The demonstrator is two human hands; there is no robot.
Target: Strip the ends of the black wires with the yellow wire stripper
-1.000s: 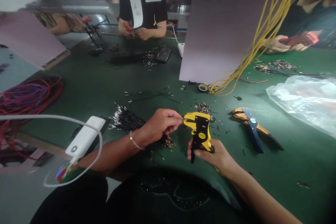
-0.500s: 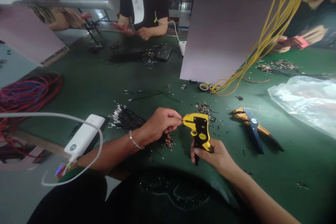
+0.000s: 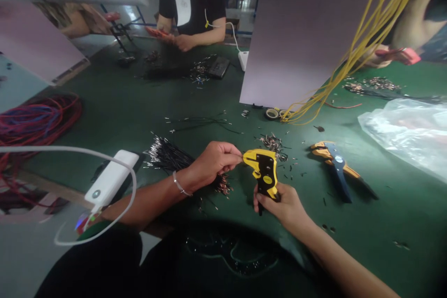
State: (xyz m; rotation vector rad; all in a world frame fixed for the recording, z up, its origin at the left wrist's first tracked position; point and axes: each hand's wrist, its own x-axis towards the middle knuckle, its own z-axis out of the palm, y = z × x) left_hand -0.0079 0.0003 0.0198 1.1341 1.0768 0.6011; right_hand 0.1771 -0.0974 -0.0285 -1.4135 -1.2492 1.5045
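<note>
My right hand [image 3: 277, 200] is wrapped round the handles of a yellow and black wire stripper [image 3: 267, 174], held upright with its jaws pointing left. At those jaws, the thumb and forefinger of my left hand [image 3: 221, 160] are pinched on what looks like a thin wire, mostly hidden by the fingertips. Under and behind my left hand lies a bundle of black wires [image 3: 169, 153] with silvery ends at the left and coppery ends at the right. Beyond the stripper is a small heap of wire scraps [image 3: 272, 142].
A blue and orange wire stripper [image 3: 337, 160] lies at the right, near a clear plastic bag [image 3: 412, 130]. Yellow wires [image 3: 349, 67] hang past a grey panel [image 3: 296, 37]. At the left are a white power bank [image 3: 111, 177] with its cable and coiled red wires [image 3: 42, 118]. Co-workers sit across the table.
Both my hands stay at nearly the same place, the stripper tilting very slightly. Across the table, a co-worker's hands shift a little left, and the right-hand co-worker's arm has moved.
</note>
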